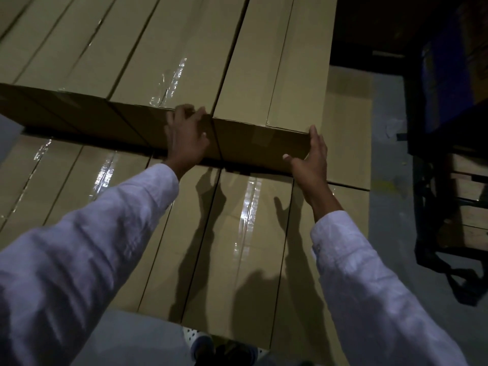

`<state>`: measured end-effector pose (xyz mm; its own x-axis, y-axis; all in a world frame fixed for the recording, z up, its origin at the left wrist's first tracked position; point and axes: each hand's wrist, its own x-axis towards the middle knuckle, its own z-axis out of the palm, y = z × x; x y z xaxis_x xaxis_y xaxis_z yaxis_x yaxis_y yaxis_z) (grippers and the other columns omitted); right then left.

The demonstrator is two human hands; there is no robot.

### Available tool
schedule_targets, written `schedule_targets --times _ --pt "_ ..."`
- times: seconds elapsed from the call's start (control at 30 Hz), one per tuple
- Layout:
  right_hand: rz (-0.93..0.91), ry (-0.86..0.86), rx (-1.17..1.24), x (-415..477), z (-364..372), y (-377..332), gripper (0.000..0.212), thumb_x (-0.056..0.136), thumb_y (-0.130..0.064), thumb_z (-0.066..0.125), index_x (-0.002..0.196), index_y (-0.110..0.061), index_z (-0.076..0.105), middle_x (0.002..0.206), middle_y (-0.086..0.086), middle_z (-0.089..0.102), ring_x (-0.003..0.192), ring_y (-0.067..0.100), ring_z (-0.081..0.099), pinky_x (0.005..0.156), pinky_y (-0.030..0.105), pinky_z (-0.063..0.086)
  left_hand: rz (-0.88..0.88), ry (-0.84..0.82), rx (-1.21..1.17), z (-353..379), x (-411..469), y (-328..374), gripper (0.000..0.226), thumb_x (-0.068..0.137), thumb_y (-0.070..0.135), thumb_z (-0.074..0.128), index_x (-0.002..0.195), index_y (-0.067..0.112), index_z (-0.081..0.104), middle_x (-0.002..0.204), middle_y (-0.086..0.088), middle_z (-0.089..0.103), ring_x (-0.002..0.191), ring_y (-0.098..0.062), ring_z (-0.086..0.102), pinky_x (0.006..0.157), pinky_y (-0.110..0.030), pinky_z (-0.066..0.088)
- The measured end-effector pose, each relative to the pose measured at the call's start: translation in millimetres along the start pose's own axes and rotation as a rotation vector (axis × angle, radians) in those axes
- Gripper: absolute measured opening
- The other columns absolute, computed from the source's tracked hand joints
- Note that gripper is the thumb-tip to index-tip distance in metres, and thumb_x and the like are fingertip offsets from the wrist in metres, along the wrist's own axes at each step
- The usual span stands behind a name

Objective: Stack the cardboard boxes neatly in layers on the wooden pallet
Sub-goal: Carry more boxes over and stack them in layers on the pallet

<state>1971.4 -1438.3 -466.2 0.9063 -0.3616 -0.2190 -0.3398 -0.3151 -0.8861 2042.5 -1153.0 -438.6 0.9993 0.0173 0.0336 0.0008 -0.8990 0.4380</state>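
- White shirt sleeves (105, 247) reach forward over a lower layer of long tan cardboard boxes (232, 233).
- Left hand (186, 136) curls its fingers over the top edge of the rightmost upper-layer box (287, 62), at its seam.
- Right hand (309, 157) lies spread against its outer corner.
- Advice: push evenly until the ends sit flush.
- No readable writing; the wooden pallet is hidden.

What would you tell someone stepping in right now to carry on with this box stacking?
Left hand: fingers hooked over the top edge of the neighbouring box, at its seam with the end box.
Right hand: flat against the end box's right corner.
Done: lower layer laid; upper layer reaches the end box.
Left: probably square the end box up; pallet hidden.
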Motion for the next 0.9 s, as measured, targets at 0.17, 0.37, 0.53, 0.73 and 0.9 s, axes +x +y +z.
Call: schedule_targets --times 0.17,0.37,0.53,0.73,0.9 --pt "0.012 -0.001 0.028 -1 0 -2 0.099 0.094 -0.012 0.079 0.17 -0.042 0.022 0.18 -0.005 0.009 0.164 0.018 0.017 0.118 0.027 0.03 0.221 -0.006 0.173 0 -2 -16 0.061 0.094 0.023 0.072 0.152 0.022 0.055 0.156 -0.008 0.051 0.142 -0.036 0.042 0.112 -0.05 0.034" --pt "0.018 0.009 0.029 0 3 -2 0.1 0.094 -0.012 0.078 0.17 -0.043 0.02 0.18 -0.005 0.009 0.164 0.019 0.015 0.116 0.027 0.03 0.33 0.11 0.372 -17 30 -5 0.029 0.097 0.039 0.074 0.12 0.023 0.079 0.109 -0.013 0.072 0.109 -0.04 0.057 0.095 -0.047 0.039" --pt "0.009 0.032 0.103 3 4 2 0.096 0.095 -0.008 0.076 0.169 -0.041 0.025 0.178 -0.006 0.017 0.162 0.018 0.023 0.126 0.037 0.036 0.265 0.133 0.272 -13 33 -6 0.029 0.095 0.041 0.076 0.115 0.021 0.084 0.103 -0.012 0.075 0.105 -0.039 0.059 0.091 -0.045 0.041" --pt "-0.016 0.06 0.115 5 2 6 0.092 0.094 -0.003 0.075 0.168 -0.038 0.032 0.173 -0.007 0.03 0.157 0.015 0.034 0.121 0.031 0.04 0.211 0.154 0.158 -12 35 -4 0.028 0.092 0.038 0.081 0.109 0.015 0.085 0.098 -0.011 0.076 0.101 -0.037 0.059 0.083 -0.043 0.046" --pt "-0.024 0.061 0.088 7 6 4 0.097 0.094 -0.005 0.076 0.169 -0.041 0.025 0.177 -0.007 0.019 0.16 0.016 0.027 0.124 0.038 0.039 0.213 0.155 0.148 -11 38 -2 0.027 0.09 0.037 0.082 0.103 0.014 0.086 0.095 -0.011 0.077 0.098 -0.037 0.06 0.081 -0.045 0.049"
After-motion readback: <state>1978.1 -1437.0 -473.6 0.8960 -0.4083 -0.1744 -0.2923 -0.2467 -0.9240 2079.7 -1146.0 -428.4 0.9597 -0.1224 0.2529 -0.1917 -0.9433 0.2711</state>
